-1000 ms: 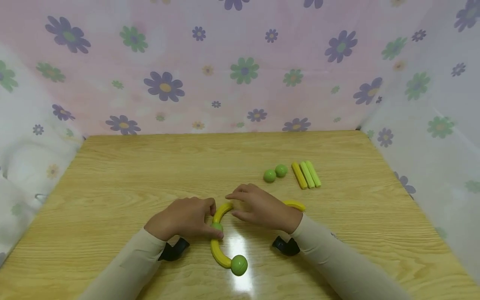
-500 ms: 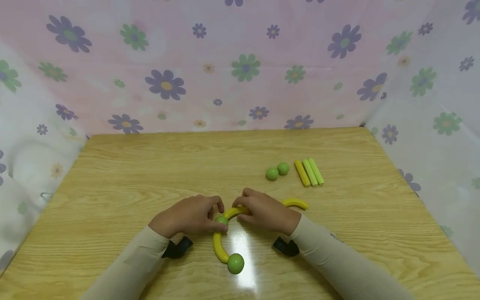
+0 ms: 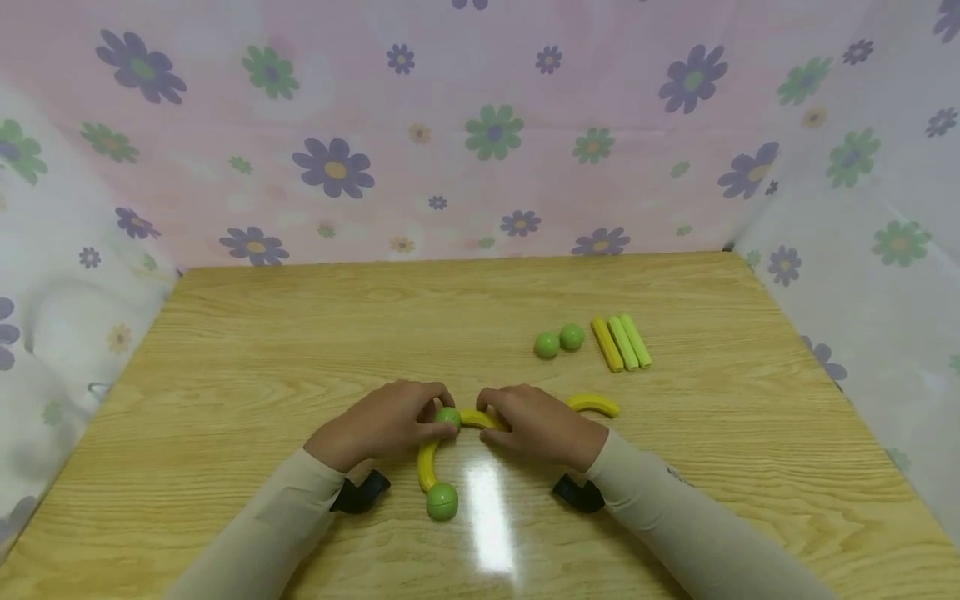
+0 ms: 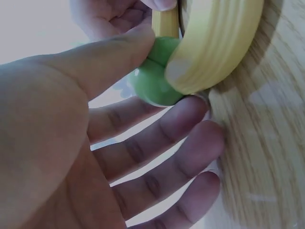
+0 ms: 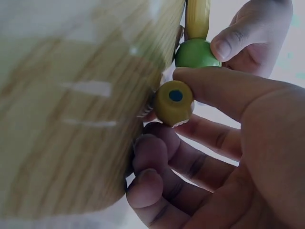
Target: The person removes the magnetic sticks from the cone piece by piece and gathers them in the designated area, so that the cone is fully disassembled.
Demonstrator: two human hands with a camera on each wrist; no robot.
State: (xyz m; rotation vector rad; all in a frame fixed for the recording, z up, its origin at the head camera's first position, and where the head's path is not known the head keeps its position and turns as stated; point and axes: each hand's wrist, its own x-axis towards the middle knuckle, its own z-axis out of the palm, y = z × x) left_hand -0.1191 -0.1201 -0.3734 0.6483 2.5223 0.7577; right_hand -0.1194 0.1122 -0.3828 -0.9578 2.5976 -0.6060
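Note:
My left hand [image 3: 382, 425] pinches a green ball [image 3: 448, 419] between thumb and fingers, just above the table. One yellow curved rod [image 3: 427, 467] runs from this ball toward me, and a second green ball [image 3: 442, 502] sits at its near end. Another yellow curved rod [image 3: 471, 417] joins the pinched ball from the right. Thumb and fingers of my right hand [image 3: 536, 427] grip that rod, partly covering it. In the right wrist view the gripped rod's free end [image 5: 172, 109] faces the camera, showing a blue dot.
Two loose green balls [image 3: 547, 345] lie behind my right hand. Beside them are a yellow straight rod [image 3: 607, 344] and two pale yellow-green rods [image 3: 630, 342]. One more yellow curved rod [image 3: 594, 405] lies past my right wrist. A flowered curtain [image 3: 420, 167] hangs behind the wooden table [image 3: 300, 325].
The right hand has closed on the upper curved rod, which has swung round to point right. The left hand's ball has moved away from me; the near ball has shifted left and away.

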